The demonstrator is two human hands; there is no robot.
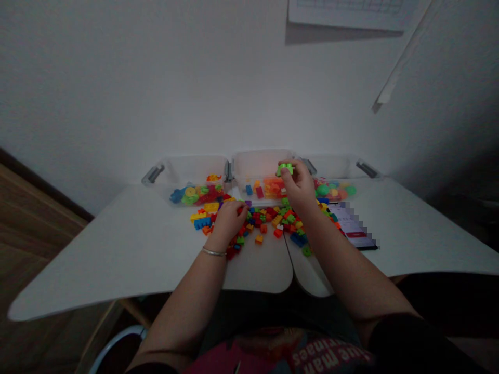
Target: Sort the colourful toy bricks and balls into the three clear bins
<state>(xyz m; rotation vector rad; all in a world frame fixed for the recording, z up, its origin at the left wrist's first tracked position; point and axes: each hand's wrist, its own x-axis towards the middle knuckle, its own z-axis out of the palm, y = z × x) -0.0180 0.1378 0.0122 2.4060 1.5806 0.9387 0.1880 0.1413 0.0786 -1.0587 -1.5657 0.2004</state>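
My right hand (301,188) is raised over the front of the middle bin, its fingers closed on a light green building brick (285,169) with studs. Lower and to the left, my left hand (231,222) rests on a loose pile of colourful building bricks (268,214). Its fingers are curled together at the pile, and whatever they may grip is too small to name. Around that hand lie a blue brick (202,223), a yellow brick (211,206) and an orange brick (259,239).
Along the wall stand three clear plastic bins, the left (195,167), middle (262,162) and right (337,167), each with coloured pieces inside. A tablet or phone with a lit screen (353,228) lies right of the pile. The white table (148,249) has a curved front edge.
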